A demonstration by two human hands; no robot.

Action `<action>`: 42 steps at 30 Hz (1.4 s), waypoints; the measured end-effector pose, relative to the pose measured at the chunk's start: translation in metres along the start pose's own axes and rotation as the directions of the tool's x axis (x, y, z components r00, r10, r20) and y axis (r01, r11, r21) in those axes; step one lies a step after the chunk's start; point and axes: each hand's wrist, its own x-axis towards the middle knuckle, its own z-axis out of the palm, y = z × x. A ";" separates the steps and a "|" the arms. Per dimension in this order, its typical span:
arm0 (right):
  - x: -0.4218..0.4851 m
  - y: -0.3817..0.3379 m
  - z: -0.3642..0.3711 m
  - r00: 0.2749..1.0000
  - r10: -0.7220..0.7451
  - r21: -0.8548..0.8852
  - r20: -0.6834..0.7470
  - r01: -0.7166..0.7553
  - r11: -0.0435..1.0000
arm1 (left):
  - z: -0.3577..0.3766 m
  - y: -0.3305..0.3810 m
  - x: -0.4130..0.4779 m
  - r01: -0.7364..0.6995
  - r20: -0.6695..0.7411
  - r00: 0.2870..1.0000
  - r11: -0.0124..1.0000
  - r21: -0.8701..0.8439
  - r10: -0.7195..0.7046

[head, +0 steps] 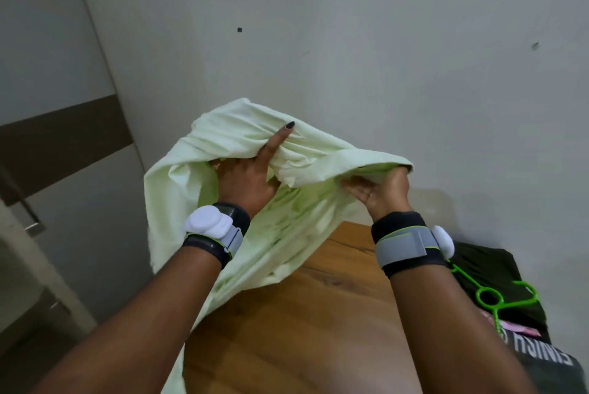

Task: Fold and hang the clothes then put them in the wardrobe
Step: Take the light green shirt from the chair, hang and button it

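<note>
First, the door panel (47, 52): grey with a dark brown band across it, filling the frame edge from 9 to 11 o'clock; a metal handle (33, 226) sits low on it at about 8 o'clock.
pale green garment (197, 189): held up in the air at the middle of the view, bunched into folds along its top; its loose length hangs toward 7 o'clock, over the table's near-left edge.
left hand (245, 176): just left of centre, back toward the camera, clamped on a gathered bunch of the garment; the forefinger (280, 138), its nail painted dark, lies straight along the cloth toward 1 o'clock, the other fingers buried in the folds.
left wristband (220, 234): dark strap, grey band and a white pod, at 7 o'clock of that hand.
wall (398, 43): plain off-white, from 12 to 3 o'clock.
right hand (382, 192): just right of centre, apart from the left hand; thumb and curled fingers pinch the garment's edge, fingertips hidden under the fold.
right wristband (411, 243): same make, white pod on its outer side.
wooden table (287, 330): brown grain, at 6 o'clock, below both forearms.
black clothes (490, 263): heaped at 4 o'clock, beside the right forearm.
green hanger (490, 298): lying on the black clothes, partly hidden by the right forearm.
lettered garment (541, 358): dark grey with white print, at 5 o'clock.
</note>
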 end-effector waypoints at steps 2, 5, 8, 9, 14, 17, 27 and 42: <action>-0.003 -0.011 0.007 0.964 -0.255 0.020 -0.081 0.257 0.966 | -0.013 0.004 0.005 -0.008 -0.023 1.000 1.000 0.015 0.008; -0.019 -0.043 0.019 0.619 -0.780 -0.174 -0.092 0.762 0.624 | -0.033 0.007 0.017 0.034 -0.081 0.996 0.999 0.037 -0.031; -0.031 -0.065 0.028 0.442 -0.894 -0.268 -0.070 0.855 0.444 | -0.044 0.006 0.031 0.096 -0.118 0.988 0.995 -0.019 -0.098; -0.028 -0.066 0.028 0.435 -0.900 -0.331 -0.026 0.846 0.419 | -0.042 0.004 0.034 0.131 -0.096 0.987 0.991 -0.016 -0.132; 0.003 -0.030 -0.001 0.689 -0.723 -0.761 0.053 0.497 0.417 | -0.007 -0.007 0.024 0.311 -0.029 0.950 0.950 0.030 -0.311; 0.011 -0.003 -0.017 0.724 -0.679 -0.907 0.126 0.362 0.218 | 0.022 -0.026 0.006 0.489 0.263 0.847 0.872 -0.041 -0.462; 0.000 0.084 -0.032 0.700 0.713 -0.905 -0.041 0.276 -0.323 | 0.079 -0.093 -0.049 0.480 0.950 -0.052 0.827 0.293 -0.307; 0.083 0.163 -0.039 0.890 -0.392 -0.965 0.234 0.164 -0.203 | 0.207 -0.100 -0.071 0.520 0.716 0.674 0.805 -0.284 -0.182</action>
